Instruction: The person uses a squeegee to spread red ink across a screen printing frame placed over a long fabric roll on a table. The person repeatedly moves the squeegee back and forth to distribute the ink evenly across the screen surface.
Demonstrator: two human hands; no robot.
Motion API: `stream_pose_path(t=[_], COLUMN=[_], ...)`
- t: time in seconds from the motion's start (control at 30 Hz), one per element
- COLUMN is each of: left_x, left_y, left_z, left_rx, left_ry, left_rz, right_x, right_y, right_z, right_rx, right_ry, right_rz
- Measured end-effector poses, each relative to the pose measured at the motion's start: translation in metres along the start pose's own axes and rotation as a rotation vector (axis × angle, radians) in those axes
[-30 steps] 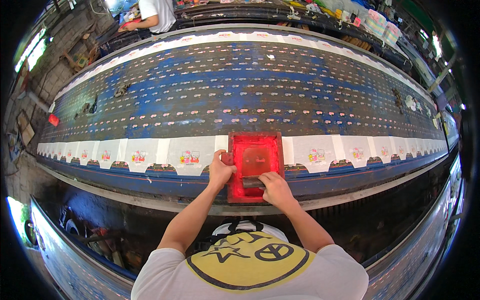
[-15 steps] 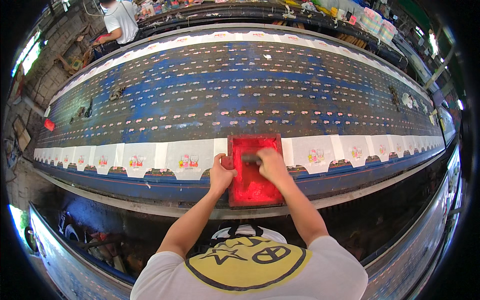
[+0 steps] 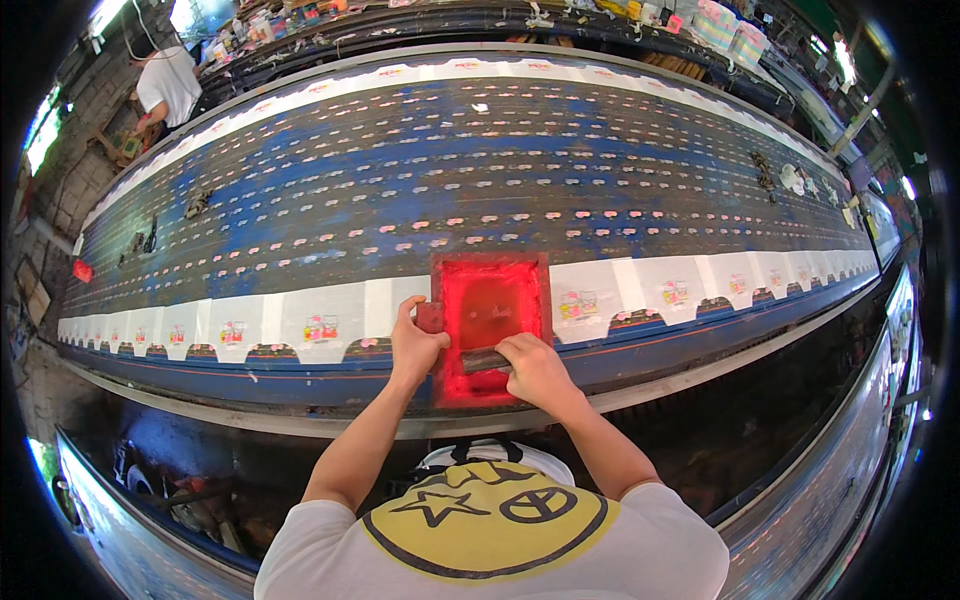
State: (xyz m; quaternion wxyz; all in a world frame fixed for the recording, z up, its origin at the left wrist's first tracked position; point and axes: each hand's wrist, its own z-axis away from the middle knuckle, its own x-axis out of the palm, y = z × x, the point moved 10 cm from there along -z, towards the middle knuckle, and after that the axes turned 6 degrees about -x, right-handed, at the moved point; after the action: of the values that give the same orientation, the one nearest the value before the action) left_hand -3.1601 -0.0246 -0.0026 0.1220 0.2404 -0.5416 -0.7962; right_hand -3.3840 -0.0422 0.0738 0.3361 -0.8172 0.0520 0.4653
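Note:
A screen printing frame [image 3: 541, 300] with red ink round its mesh lies over a row of white fabric pieces [image 3: 245, 312] at the near edge of a long table. My left hand [image 3: 414, 345] grips the frame's left side, at a small red block [image 3: 429, 317] fixed there. Inside the frame, near its lower end, my right hand [image 3: 535, 370] is closed on a dark squeegee [image 3: 484, 361]. Above the squeegee, a faint pale mark shows through the reddish mesh. The fabric pieces on both sides carry small coloured cartoon prints.
The long blue-and-dark table [image 3: 300, 170] bears rows of small printed patches. Dark crumpled scraps [image 3: 197, 205] and a red item [image 3: 82, 270] lie toward its left end. Another person [image 3: 170, 85] is at the far left. A cluttered bench [image 3: 400, 35] runs behind.
My right hand has drawn the squeegee from the frame's upper part down toward its lower end. The mesh above is uncovered. My left hand keeps its hold; the whole view has shifted slightly.

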Motion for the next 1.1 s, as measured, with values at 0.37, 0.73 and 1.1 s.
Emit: stream_pose_path(t=[0.37, 0.73, 1.1], left_x=[0.190, 0.199, 0.201], left_y=[0.002, -0.001, -0.001], left_z=[0.025, 0.027, 0.024], left_rx=[-0.028, -0.112, -0.079], left_ry=[0.010, 0.026, -0.024], left_rz=[0.062, -0.019, 0.064], right_x=[-0.094, -0.103, -0.101], right_y=[0.134, 0.142, 0.170], right_z=[0.097, 0.112, 0.060], right_rx=[0.019, -0.063, -0.026], right_ry=[-0.041, 0.004, -0.169], right_rz=[0.057, 0.007, 0.023])
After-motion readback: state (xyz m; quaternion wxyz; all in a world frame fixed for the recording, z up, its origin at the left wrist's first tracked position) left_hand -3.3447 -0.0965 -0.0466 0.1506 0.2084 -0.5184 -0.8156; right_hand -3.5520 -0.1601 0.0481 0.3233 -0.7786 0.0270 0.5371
